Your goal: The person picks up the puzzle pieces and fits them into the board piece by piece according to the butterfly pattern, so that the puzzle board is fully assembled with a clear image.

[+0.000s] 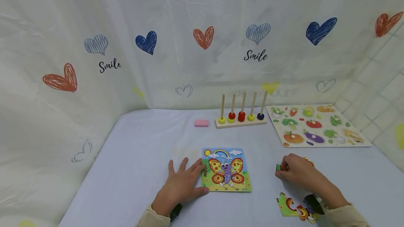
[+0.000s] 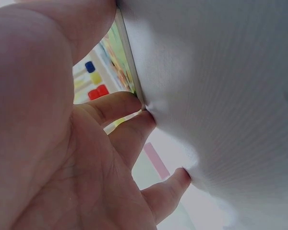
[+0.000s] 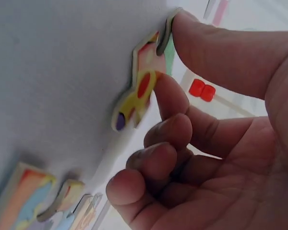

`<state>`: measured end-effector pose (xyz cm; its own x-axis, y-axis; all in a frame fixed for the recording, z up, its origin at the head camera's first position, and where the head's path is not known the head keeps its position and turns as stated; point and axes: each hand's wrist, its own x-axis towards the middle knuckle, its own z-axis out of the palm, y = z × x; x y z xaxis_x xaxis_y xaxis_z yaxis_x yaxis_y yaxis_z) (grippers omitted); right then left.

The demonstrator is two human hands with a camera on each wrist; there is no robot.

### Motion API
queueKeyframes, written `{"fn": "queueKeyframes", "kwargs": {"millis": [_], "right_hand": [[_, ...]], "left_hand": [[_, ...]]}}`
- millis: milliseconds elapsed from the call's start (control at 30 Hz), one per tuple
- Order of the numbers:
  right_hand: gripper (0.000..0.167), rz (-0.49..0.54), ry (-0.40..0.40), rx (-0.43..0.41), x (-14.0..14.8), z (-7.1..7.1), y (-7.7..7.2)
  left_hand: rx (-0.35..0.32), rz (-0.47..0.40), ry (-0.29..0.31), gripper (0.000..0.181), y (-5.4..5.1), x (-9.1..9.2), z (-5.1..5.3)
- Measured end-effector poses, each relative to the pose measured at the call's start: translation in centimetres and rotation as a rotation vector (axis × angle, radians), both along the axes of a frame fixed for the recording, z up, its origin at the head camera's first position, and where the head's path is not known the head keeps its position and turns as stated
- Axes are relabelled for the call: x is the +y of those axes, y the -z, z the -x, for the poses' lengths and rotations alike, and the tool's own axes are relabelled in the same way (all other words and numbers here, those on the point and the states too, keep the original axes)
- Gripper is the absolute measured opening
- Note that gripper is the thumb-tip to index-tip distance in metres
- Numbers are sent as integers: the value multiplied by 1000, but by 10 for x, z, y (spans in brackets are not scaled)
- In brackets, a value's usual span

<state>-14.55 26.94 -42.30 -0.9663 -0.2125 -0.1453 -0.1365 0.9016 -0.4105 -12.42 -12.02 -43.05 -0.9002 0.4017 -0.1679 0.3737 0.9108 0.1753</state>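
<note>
- The butterfly board [image 1: 226,169] lies on the white surface [image 1: 135,153].
- The left hand [image 1: 182,185] touches its left edge, grip unclosed, fingers spread.
- Right of the board, the right hand [image 1: 300,172] has its grip pinching a puzzle piece [image 1: 278,167].
- Loose pieces [image 1: 285,208] lie nearer, right of the board.

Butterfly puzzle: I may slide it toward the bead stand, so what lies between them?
Only bare white tabletop separates the butterfly puzzle from the bead stand, in the head view.
</note>
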Motion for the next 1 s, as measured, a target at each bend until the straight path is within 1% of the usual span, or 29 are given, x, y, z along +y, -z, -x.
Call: {"fn": "queueKeyframes", "kwargs": {"millis": [67,200,300,467,533,800,900,1000], "right_hand": [[29,-6,-3,22,0,-1,1],[30,-10,-10,92,0,-3,3],[32,-12,-11,121,0,-4,4],[31,-17,-7,83,-2,-4,4],[30,-2,-11,72,-3,-4,4],[18,55,-26,134,-5,-5,2],[15,84,-20,139,-5,-5,1],[14,113,-16,128,-5,-3,-2]], "left_hand": [[0,-1,0,80,0,0,0],[1,1,0,80,1,0,0],[-1,3,-1,80,0,0,0],[-6,-3,-2,80,-1,0,0],[-5,-2,-3,80,-1,0,0],[-4,-1,-6,81,0,0,1],[-7,4,-6,81,0,0,1],[-11,10,-8,81,-1,0,1]]}}
